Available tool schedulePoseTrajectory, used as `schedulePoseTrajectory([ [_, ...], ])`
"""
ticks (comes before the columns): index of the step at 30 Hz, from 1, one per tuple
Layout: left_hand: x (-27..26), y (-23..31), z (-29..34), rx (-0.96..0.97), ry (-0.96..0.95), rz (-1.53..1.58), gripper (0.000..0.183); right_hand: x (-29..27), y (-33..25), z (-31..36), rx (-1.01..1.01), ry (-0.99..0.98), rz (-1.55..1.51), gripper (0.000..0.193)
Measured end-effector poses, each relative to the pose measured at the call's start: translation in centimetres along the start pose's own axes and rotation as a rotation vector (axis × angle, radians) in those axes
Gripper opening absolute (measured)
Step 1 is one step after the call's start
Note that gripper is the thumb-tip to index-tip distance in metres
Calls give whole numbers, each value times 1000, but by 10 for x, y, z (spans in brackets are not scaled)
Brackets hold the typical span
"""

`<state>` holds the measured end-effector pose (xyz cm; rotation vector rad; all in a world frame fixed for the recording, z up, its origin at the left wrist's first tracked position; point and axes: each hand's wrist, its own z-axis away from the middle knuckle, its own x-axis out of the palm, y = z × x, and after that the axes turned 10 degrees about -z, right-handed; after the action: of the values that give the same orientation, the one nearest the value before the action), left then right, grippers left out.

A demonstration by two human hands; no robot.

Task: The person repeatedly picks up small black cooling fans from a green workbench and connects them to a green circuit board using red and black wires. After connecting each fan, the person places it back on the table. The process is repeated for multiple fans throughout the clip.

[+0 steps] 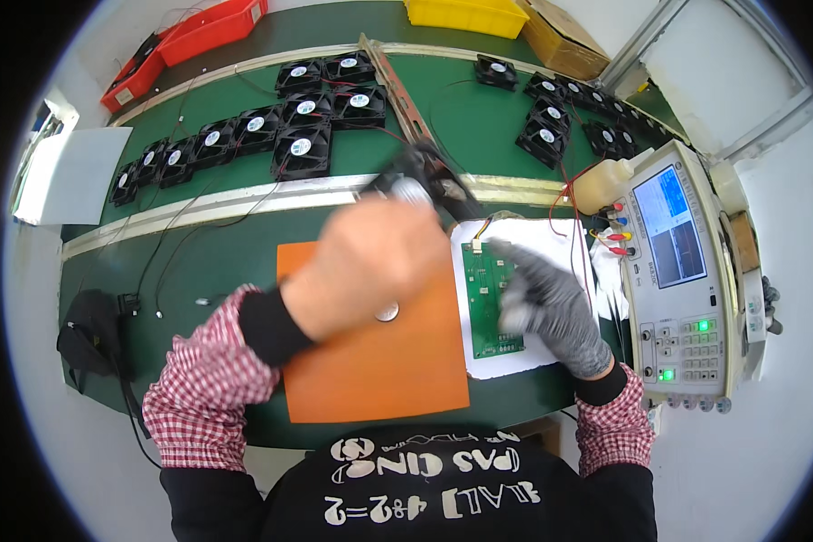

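Observation:
My bare left hand is raised above the orange mat, blurred by motion. Its fingers are closed on a black cooling fan, which is smeared too, near the white rail. In a grey knit glove, my right hand hovers over the right side of a green circuit board; its fingers are blurred. The board lies on a white sheet, with a small white connector and wires at its top. A small round silvery disc rests on the mat below my left wrist.
Several black fans stand on the green bench beyond the rail. At right is a test instrument with a lit screen and plugged leads, beside a plastic bottle. Red bins, a yellow bin and a cardboard box line the back.

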<state>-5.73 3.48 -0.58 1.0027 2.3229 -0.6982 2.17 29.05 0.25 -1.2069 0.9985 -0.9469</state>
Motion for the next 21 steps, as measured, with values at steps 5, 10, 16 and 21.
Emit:
schedulePoseTrajectory([
  [5, -86, 25, -24, 116, 388, -194, 11, 66, 12, 11, -450, -632, 211, 37],
  [10, -123, -75, 7, -729, 355, -165, 17, 24, 0, 19, -241, -902, -75, 14],
  [16, -87, -6, 40, -875, -363, 524, 24, -19, 18, -6, -158, -76, 41, 12],
  [21, -56, 38, 55, -611, -485, 387, 55, -18, 44, -22, -215, 60, 79, 18],
])
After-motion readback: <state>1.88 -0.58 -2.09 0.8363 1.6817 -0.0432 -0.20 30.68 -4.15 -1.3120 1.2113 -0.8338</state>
